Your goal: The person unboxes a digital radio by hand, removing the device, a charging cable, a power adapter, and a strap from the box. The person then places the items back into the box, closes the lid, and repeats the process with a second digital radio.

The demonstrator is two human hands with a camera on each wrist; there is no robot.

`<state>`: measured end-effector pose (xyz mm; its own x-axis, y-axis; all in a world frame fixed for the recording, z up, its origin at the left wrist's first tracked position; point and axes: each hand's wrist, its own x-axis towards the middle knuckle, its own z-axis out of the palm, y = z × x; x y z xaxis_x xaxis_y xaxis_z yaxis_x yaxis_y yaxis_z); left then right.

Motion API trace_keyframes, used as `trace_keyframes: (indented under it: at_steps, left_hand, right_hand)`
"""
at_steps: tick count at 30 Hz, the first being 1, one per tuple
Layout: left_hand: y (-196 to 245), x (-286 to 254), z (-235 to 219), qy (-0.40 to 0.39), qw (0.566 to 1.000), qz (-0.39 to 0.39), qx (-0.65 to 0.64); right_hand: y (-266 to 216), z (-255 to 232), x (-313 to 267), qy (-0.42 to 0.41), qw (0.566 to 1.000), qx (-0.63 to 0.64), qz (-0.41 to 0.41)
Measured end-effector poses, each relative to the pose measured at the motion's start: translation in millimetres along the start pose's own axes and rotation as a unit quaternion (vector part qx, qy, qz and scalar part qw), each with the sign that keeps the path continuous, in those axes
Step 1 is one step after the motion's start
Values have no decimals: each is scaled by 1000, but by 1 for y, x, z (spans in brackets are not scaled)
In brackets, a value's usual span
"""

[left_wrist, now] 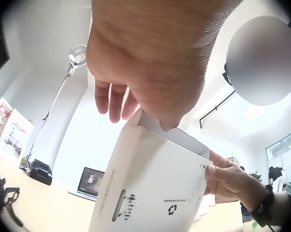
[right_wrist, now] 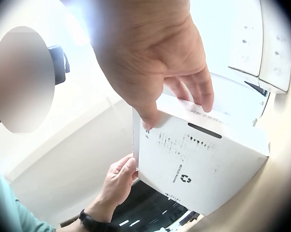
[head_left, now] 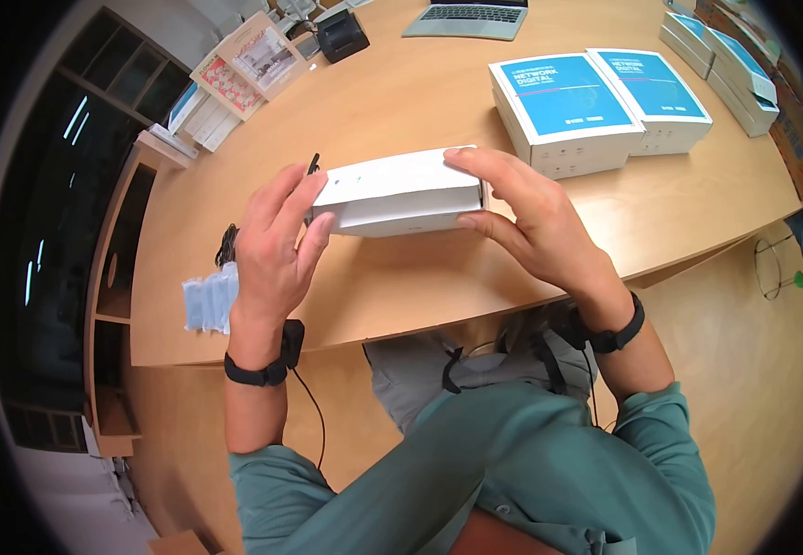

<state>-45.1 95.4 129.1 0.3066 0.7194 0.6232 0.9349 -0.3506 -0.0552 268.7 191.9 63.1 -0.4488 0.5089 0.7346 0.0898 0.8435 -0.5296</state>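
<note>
A white cardboard box (head_left: 397, 199) is held between both hands above the near part of the table. Its left end is gripped by my left hand (head_left: 277, 227), thumb on the near side and fingers over the far edge. At the other end my right hand (head_left: 536, 217) holds it the same way. In the left wrist view, the pale inside of the box (left_wrist: 177, 139) shows at its upper end beside the left thumb. A recycling mark and a dark slot (right_wrist: 205, 130) are on its outer face in the right wrist view.
Two blue-and-white boxes (head_left: 563, 97) stand at the table's right, with more boxes (head_left: 739, 79) beyond. Light-blue packets (head_left: 209, 301) and a black cable (head_left: 227, 245) lie at the left. A laptop (head_left: 471, 18), a black holder (head_left: 341, 37) and books (head_left: 249, 65) are at the back.
</note>
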Motion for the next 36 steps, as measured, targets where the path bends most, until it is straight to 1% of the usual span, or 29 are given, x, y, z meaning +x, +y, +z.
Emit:
trace_keyframes:
  at_steps: [2,3,5,6,8,9,11,12,14,15,16,17,18,20,21,23,24,25,26,27,28,29,30,31,32,33,34,35,36]
  left_hand:
    - [-5,-1,3,-30,993,-20,-112]
    - [-7,-2,4,-29,993,-21,-111]
    - [-12,-3,6,-46,974,-80,-208]
    - [-12,-4,10,-47,974,-81,-209]
    - [-10,-7,20,-26,916,-197,-349]
    - [-12,-8,21,-25,916,-197,-349]
    - [-13,-7,21,-36,956,-175,-231]
    - [-12,-7,20,-36,956,-175,-232]
    - [-3,-2,12,-73,944,-247,-207]
    - [-2,-3,15,-73,943,-249,-208]
    - [-3,-5,19,-46,975,-174,-132]
    - [-4,-7,22,-20,994,-97,-53]
    - [-8,-14,29,-17,994,-99,-51]
    - [-11,-22,40,64,997,-16,-37]
    - [-14,-25,41,66,997,-15,-37]
    - [-5,-16,32,55,981,-81,-169]
    - [-5,-16,21,-6,948,-155,-278]
    - [-6,-13,11,-1,947,-158,-279]
    - [-7,-12,1,-92,946,-151,-273]
    - [-6,-14,-4,-184,936,-143,-264]
    - [-1,-23,-2,-155,956,-100,-227]
    - [1,-35,7,-106,980,-15,-170]
    - [8,-47,14,-76,984,15,-163]
    - [16,-58,19,-47,985,44,-158]
    - [20,-72,29,-33,985,58,-159]
    - [26,-86,37,-21,984,69,-163]
    - [33,-95,40,-25,982,71,-173]
    - [40,-100,47,-24,982,66,-175]
    - [47,-103,53,-8,982,72,-174]
  right_hand:
    - [2,0,1,-7,999,37,27]
    - [1,0,3,-8,999,38,26]
    - [1,-2,5,-8,998,50,44]
    - [3,-2,5,-9,998,50,45]
    - [9,0,7,-3,996,67,63]
    - [11,1,9,-4,996,67,63]
    - [14,0,11,-9,995,74,69]
    - [15,0,11,-9,995,73,70]
    - [16,-1,12,-17,994,73,82]
    - [16,0,12,-19,994,73,82]
    - [16,0,13,-18,993,73,92]
    - [16,1,14,-17,992,74,102]
    - [16,0,14,-19,992,75,99]
    - [13,-3,13,-25,995,55,86]
    - [11,-4,13,-24,995,54,85]
    - [3,-7,10,-40,982,124,134]
    - [3,-8,6,-44,983,121,132]
    - [4,-10,1,-68,984,106,123]
    - [4,-13,-5,-94,985,93,113]
    - [1,-15,-11,-100,984,93,111]
    - [-4,-19,-17,-103,990,60,76]
    - [-7,-23,-25,-103,994,25,41]
    - [-7,-27,-41,-110,990,19,82]
    - [-12,-19,-57,-110,990,18,81]
    - [-15,-11,-74,-45,913,277,296]
    - [-15,-4,-88,26,721,500,479]
    - [-19,4,-90,0,694,520,497]
    - [-24,8,-88,-4,693,518,501]
    - [-31,12,-83,1,700,506,505]
